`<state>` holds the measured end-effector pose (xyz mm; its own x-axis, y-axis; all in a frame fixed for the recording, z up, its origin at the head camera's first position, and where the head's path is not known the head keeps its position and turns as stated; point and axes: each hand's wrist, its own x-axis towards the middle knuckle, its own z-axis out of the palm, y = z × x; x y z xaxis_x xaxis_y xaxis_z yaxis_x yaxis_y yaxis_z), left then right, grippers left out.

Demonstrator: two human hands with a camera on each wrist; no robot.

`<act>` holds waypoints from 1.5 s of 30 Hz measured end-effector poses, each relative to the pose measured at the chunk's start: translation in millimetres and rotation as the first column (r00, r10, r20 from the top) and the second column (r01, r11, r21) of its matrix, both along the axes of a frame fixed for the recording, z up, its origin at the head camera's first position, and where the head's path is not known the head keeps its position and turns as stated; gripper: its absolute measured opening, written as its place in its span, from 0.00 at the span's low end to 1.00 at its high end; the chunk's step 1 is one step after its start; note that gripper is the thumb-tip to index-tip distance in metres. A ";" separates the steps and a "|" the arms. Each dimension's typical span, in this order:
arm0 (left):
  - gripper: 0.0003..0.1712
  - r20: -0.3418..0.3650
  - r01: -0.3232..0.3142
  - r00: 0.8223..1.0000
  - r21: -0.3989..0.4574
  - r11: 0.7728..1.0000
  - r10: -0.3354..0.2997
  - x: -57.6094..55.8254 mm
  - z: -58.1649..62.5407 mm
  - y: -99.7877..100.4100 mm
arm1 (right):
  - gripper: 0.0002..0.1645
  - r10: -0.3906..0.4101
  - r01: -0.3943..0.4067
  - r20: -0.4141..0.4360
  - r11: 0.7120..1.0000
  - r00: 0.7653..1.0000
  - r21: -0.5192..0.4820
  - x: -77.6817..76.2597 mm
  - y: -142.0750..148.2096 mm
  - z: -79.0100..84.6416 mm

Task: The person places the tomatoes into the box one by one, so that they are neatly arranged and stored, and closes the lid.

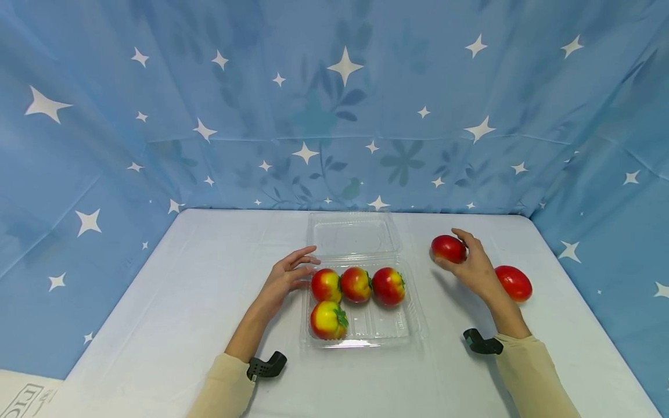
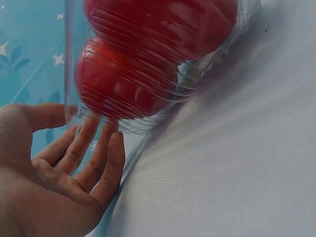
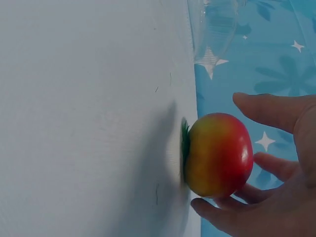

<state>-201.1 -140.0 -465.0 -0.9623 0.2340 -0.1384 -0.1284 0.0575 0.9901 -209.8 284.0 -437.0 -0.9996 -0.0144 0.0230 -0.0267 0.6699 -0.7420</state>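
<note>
A clear plastic clamshell box point(image 1: 376, 325) lies with its lid point(image 1: 352, 235) folded back. Several red-and-yellow round fruits with green leafy caps, one of them a yellow-faced fruit point(image 1: 326, 320), sit inside it. My left hand point(image 1: 279, 284) is at the box's left side, fingers extended against or close to the ribbed wall point(image 2: 133, 106). To the right of the box, my right hand point(image 1: 473, 264) reaches around another such fruit point(image 3: 222, 155), which stands leaf side down on the table. In the right wrist view the thumb is apart from this fruit; its fingers are close to the other side.
One more red fruit point(image 1: 514, 283) lies on the table just right of the right wrist. The white-covered table point(image 1: 209, 261) ends at a blue star-patterned curtain point(image 1: 345, 116) behind and at both sides. A printed carton point(image 1: 26, 395) shows at bottom left.
</note>
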 end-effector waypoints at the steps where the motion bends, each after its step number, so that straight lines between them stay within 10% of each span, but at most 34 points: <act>1: 0.31 0.000 0.003 1.000 -0.002 1.000 -0.003 0.2 0.2 0.0 | 0.55 0.001 -0.001 0.014 1.000 1.000 -0.002 -0.4 0.8 -1.0; 24: 0.31 0.003 0.008 1.000 -0.004 1.000 -0.008 1.2 -0.2 0.2 | 0.50 0.024 -0.023 0.014 0.999 1.000 -0.045 1.8 9.6 -11.8; 45: 0.31 0.003 -0.009 1.000 0.003 1.000 0.009 -0.7 -0.5 1.0 | 0.47 0.042 -0.047 -0.057 0.996 0.997 -0.073 14.6 -3.6 12.6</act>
